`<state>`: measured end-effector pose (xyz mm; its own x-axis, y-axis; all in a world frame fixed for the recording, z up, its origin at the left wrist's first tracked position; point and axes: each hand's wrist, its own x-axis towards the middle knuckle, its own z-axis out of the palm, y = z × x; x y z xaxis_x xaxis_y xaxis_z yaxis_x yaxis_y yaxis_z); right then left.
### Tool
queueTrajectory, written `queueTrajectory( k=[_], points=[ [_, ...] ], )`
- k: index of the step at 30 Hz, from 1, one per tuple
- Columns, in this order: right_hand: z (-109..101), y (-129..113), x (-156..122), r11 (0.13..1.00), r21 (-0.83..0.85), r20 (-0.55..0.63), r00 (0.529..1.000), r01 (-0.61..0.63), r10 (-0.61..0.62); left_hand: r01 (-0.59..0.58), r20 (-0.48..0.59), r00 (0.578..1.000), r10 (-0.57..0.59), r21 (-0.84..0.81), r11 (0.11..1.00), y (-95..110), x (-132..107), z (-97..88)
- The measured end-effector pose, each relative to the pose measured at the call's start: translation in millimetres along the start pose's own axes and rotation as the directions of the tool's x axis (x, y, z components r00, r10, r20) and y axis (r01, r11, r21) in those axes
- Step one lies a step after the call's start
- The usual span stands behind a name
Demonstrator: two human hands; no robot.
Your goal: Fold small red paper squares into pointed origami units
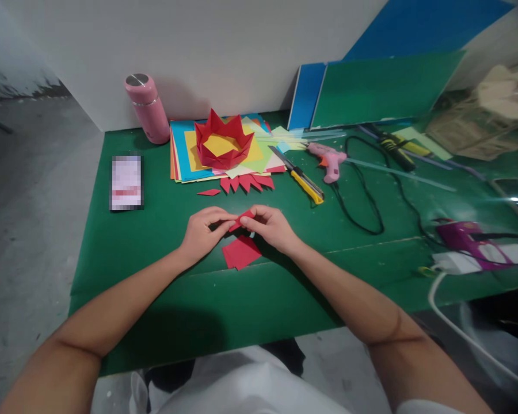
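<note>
An apparently folded red paper piece point(243, 218) was pinched between nearly closed thumb and fingers of the left hand point(204, 231) and right hand point(271, 226), probably to steady its edges. Square red paper sheets point(243, 252) were stacked on the hands' near side, likely for easy reach.

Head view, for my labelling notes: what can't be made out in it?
All in the head view:
Held red paper: left hand and right hand partly cover its folds.
Red squares: overlap hides their number.
Phone-like item: pixelation hides its surface.
Tan model: blurred, cut off by the right edge.
</note>
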<state>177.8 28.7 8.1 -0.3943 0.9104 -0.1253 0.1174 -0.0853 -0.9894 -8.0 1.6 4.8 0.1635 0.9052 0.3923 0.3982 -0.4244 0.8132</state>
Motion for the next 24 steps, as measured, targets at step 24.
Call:
queueTrajectory(
  k=[24],
  points=[
    [1.6, 5.5, -0.4, 0.980, -0.188, 0.002, 0.998, 0.064, -0.065, 0.259, 0.116, 0.963, -0.243, -0.147, 0.955, -4.0, 0.7, 3.7]
  ],
)
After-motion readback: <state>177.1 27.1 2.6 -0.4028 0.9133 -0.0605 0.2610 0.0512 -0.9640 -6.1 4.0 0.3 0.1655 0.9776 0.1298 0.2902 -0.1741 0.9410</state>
